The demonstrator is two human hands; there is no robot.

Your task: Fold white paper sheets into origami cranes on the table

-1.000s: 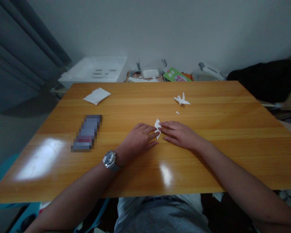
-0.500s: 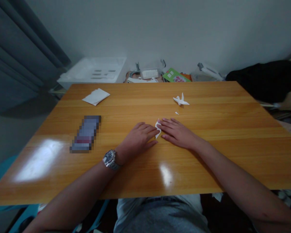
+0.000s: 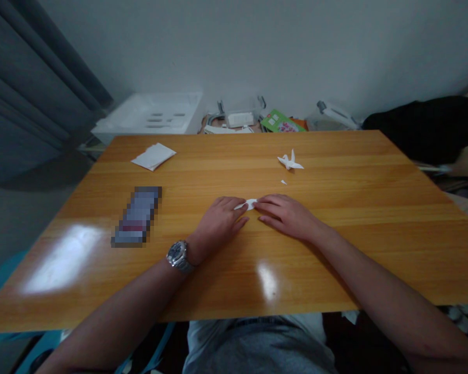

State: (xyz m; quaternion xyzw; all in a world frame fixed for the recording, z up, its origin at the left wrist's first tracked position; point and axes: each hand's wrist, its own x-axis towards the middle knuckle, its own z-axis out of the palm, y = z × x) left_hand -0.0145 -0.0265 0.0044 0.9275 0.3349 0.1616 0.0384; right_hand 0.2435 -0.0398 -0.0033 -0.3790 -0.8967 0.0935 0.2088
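A small folded piece of white paper (image 3: 251, 204) lies on the table between my hands, its long side running left to right. My left hand (image 3: 224, 221), with a metal watch (image 3: 177, 254) at the wrist, rests its fingertips on the paper's left end. At the right end, the fingers of my right hand (image 3: 284, 214) touch it. Both hands lie fairly flat with thumbs apart from the fingers, and their fingertips cover parts of the paper. Beyond them sit a tiny white paper scrap (image 3: 283, 182) and a folded white paper crane (image 3: 290, 160).
A blurred-out phone-like rectangle (image 3: 138, 215) lies on the wooden table (image 3: 374, 208) at left. Behind it are folded white sheets (image 3: 154, 156). Past the far edge stand a white plastic tray (image 3: 152, 111) and a green booklet (image 3: 278, 121); dark cloth (image 3: 432, 124) lies at right.
The folded paper has turned from pointing toward me to lying sideways. My left fingers have shifted slightly left and away from me; the right hand has barely moved.
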